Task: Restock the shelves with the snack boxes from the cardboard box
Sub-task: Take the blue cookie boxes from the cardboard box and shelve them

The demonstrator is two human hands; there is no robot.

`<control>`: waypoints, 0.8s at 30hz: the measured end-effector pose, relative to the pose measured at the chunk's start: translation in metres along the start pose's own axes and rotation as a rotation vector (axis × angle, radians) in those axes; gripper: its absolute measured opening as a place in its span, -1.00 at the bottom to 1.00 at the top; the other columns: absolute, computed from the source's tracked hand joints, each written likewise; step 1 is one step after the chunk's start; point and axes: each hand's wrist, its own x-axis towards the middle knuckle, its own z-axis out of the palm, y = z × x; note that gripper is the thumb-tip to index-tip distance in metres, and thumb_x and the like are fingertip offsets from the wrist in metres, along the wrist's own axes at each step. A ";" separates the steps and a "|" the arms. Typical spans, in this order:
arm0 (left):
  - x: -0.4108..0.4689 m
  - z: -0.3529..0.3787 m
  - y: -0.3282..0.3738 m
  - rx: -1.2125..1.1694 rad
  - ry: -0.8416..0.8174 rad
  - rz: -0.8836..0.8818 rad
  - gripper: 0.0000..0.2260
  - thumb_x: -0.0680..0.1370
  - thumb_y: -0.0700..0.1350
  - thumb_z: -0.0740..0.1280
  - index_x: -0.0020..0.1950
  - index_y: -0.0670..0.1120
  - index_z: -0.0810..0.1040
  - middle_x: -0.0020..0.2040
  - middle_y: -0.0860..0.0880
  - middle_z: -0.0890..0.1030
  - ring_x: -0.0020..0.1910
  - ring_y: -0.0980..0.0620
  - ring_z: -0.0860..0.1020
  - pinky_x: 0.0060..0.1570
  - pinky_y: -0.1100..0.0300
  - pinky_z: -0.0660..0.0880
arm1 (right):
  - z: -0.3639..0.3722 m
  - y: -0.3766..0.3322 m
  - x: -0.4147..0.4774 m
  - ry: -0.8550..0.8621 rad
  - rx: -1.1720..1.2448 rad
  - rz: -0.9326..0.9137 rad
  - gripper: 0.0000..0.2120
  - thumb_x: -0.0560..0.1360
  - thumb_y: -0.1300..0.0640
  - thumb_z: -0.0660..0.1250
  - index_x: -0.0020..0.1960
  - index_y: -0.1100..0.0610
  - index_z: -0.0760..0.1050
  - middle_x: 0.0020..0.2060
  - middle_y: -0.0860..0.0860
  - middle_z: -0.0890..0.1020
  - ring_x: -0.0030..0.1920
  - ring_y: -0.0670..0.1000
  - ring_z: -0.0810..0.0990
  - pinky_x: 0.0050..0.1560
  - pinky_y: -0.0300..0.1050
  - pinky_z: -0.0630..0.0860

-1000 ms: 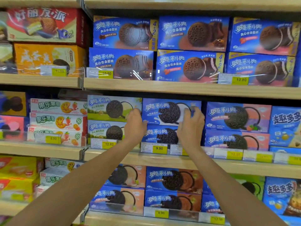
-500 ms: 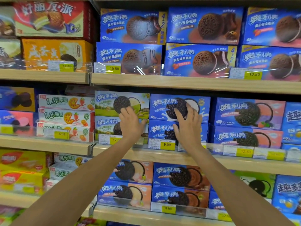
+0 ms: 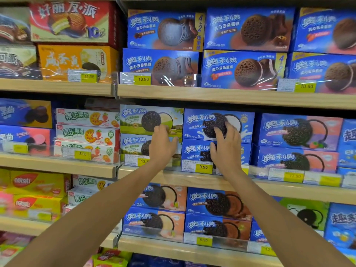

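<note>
A left hand [image 3: 161,145], fingers spread and gripping nothing, rests flat on stacked green-and-blue cookie boxes [image 3: 151,120] on the middle shelf [image 3: 192,178]. Beside it, the right hand [image 3: 226,145], equally loose, presses on the blue snack box [image 3: 198,122] with its dark sandwich cookie and milk splash, atop an identical box.

Two bare hands reach in at the middle of the frame: the left hand [image 3: 161,145] and the right hand [image 3: 225,149]. Four wooden shelf levels [image 3: 231,97] cross the picture. On the middle level, at centre, stand two green-fronted cookie boxes [image 3: 134,120] stacked, two blue milk-splash cookie boxes [image 3: 196,122] stacked beside them, and two pink-and-blue cookie boxes [image 3: 300,130] to the right. At middle left are three white fruit-biscuit boxes [image 3: 86,116]. Upper centre and right show six blue cake boxes [image 3: 163,27], in two rows of three.
</note>
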 end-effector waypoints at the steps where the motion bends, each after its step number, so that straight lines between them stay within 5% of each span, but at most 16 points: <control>1: -0.001 -0.003 0.001 -0.031 -0.003 -0.007 -0.68 0.54 -0.05 0.32 0.24 -0.14 0.38 0.20 -0.10 0.41 0.09 -0.08 0.49 -0.05 0.03 0.45 | -0.001 -0.002 -0.001 0.006 0.020 0.001 -0.58 0.46 0.20 0.36 0.29 0.24 0.44 0.31 0.29 0.39 0.33 0.31 0.35 0.33 0.26 0.32; 9: -0.021 -0.034 -0.011 -0.159 -0.040 0.002 -0.77 0.57 -0.05 0.24 0.21 -0.03 0.44 0.09 0.06 0.56 -0.12 0.06 0.51 -0.18 0.14 0.41 | -0.017 -0.039 -0.016 -0.038 0.178 -0.155 -0.77 0.53 0.23 0.24 0.15 0.28 0.51 0.05 0.16 0.57 0.06 0.17 0.52 0.03 0.06 0.47; 18: -0.079 -0.082 -0.053 -0.222 -0.051 -0.071 -0.89 0.59 -0.11 0.22 0.07 -0.03 0.50 -0.03 0.02 0.53 -0.10 0.01 0.50 -0.07 0.12 0.42 | -0.021 -0.095 -0.082 -0.009 0.307 -0.284 -0.87 0.42 0.29 0.24 -0.11 0.24 0.56 -0.23 0.10 0.61 -0.22 0.15 0.59 -0.38 -0.10 0.47; 24: -0.188 -0.083 -0.114 -0.279 -0.138 -0.143 -0.90 0.61 -0.11 0.21 0.11 -0.01 0.45 -0.13 0.10 0.48 -0.16 0.08 0.48 -0.18 0.17 0.42 | -0.010 -0.121 -0.196 -0.284 0.398 -0.168 -0.74 0.51 0.19 0.15 0.02 0.19 0.59 -0.14 0.10 0.66 -0.25 0.17 0.59 -0.39 -0.05 0.50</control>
